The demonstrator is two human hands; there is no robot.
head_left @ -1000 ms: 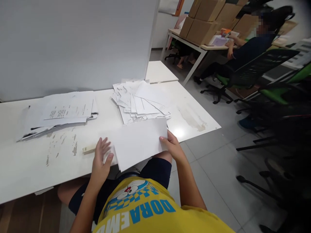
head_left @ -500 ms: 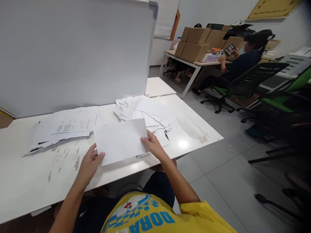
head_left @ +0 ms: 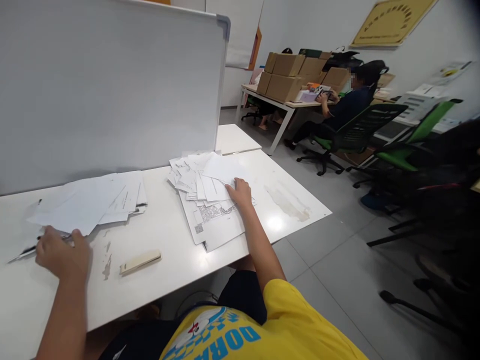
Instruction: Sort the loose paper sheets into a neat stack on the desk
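My left hand (head_left: 63,252) is at the near edge of the left stack of papers (head_left: 93,197), its thumb and fingers spread and touching the front sheet. My right hand (head_left: 240,192) rests on the loose pile of papers (head_left: 217,175) to the right, thumb apart from the fingers, which lie over a blank white sheet. Below that hand, a printed sheet with a QR code (head_left: 210,215) sticks out of the pile. Between the two heaps, nearer to me, lies a long beige object (head_left: 140,262) that looks like a stapler.
A large whiteboard (head_left: 108,95) stands along the back of the white table (head_left: 176,270). Worn marks (head_left: 290,200) show at the table's right end. Farther off, a person (head_left: 350,105) sits at a desk with cardboard boxes (head_left: 287,75); office chairs (head_left: 408,145) stand to the right.
The blank sheet that both hands held is out of them, and a blank sheet now tops the left stack. My left hand moved left, my right onto the pile. The beige object came into view.
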